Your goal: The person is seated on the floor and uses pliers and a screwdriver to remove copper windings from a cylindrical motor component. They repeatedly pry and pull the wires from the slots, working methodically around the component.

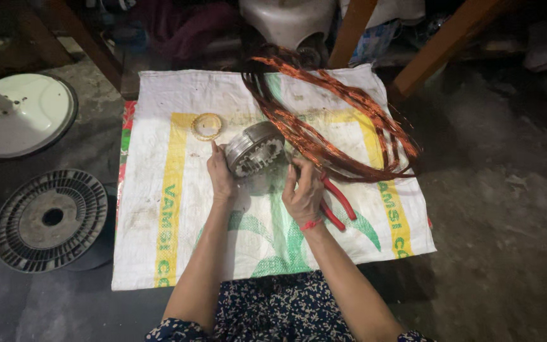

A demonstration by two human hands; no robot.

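From the head view I see my left hand (221, 177) with its fingers closed against the left side of a round grey metal stator (255, 149), which stands tilted on edge on a white woven sack (159, 114) spread over the floor. My right hand (304, 193) sits at the stator's right lower edge, fingers curled toward it; I cannot tell whether they actually pinch anything. A tangle of copper wire (337, 120) loops from behind the stator out to the right. Red-handled pliers (338, 201) lie just beside my right hand. A small yellowish ring (207, 126) rests near the stator's left. A slotted grey disc (50, 220) and white round cover (17, 114) lie on the floor, well apart.
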